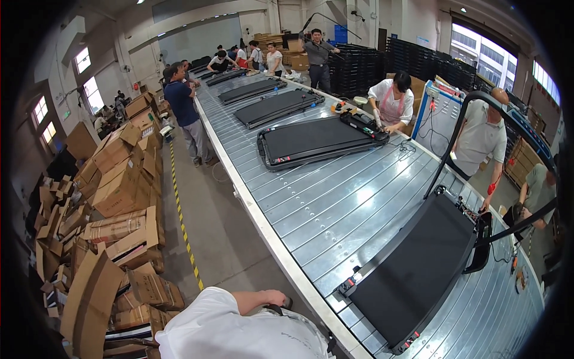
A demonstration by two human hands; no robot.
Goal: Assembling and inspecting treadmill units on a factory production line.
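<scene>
At the frame's bottom centre, my one visible hand (267,297) rests fisted against my chest, its grip closed on a dark strap (278,309); I'd hold steady beside the treadmill (412,269).

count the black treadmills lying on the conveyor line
5 clear: nearest treadmill by the wearer, second, third, fourth, fifth. More may sit hidden beyond, among the far workers.

A factory assembly hall: a long metal conveyor line (335,209) carries flat black treadmills (412,269) in a row, workers (391,102) stand along both sides, cardboard boxes (119,185) pile up beside it, and black stacked trays (359,66) fill the back.
</scene>
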